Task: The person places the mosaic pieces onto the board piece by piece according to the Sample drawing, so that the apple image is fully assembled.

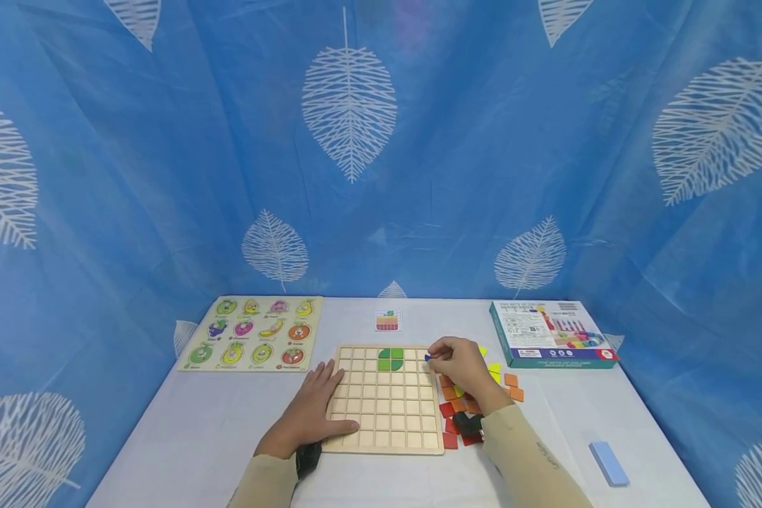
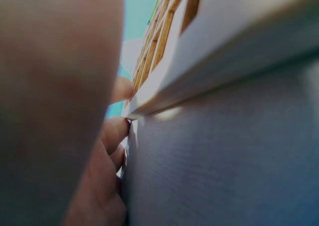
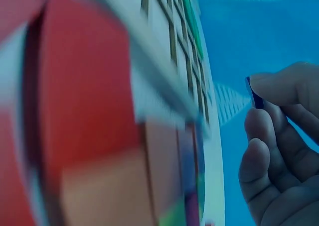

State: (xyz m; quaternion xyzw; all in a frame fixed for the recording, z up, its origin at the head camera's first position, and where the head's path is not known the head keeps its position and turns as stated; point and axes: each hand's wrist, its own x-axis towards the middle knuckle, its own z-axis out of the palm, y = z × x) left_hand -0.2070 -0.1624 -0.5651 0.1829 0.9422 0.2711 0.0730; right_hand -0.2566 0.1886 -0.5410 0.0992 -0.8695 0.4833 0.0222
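A person sits at a white worktop (image 1: 184,437) draped behind with blue leaf-print cloth. A wooden grid board (image 1: 387,398) lies flat near the front edge, roughly square, its sides running parallel to the worktop's edges. Four green pieces (image 1: 390,358) already fill a small block of cells at the middle of the board's far rows. The left hand (image 1: 314,413) rests flat on the board's left edge, fingers straight and spread, steadying it; the left wrist view shows the fingertips (image 2: 115,131) touching the board's rim. The right hand (image 1: 460,367) hovers at the board's far right corner, its thumb and forefinger pinching a small blue piece (image 3: 255,92). That piece is thin and flat, held on edge, its face turned toward the board; its exact outline and long axis cannot be told, as the fingers hide most of it. Judging from this, the step in hand is carrying a piece to the grid, and the next move calls for turning it flat and lining it up squarely over an empty cell. Loose red, orange and yellow tiles (image 1: 460,416) lie in a heap just beside the board's right edge.
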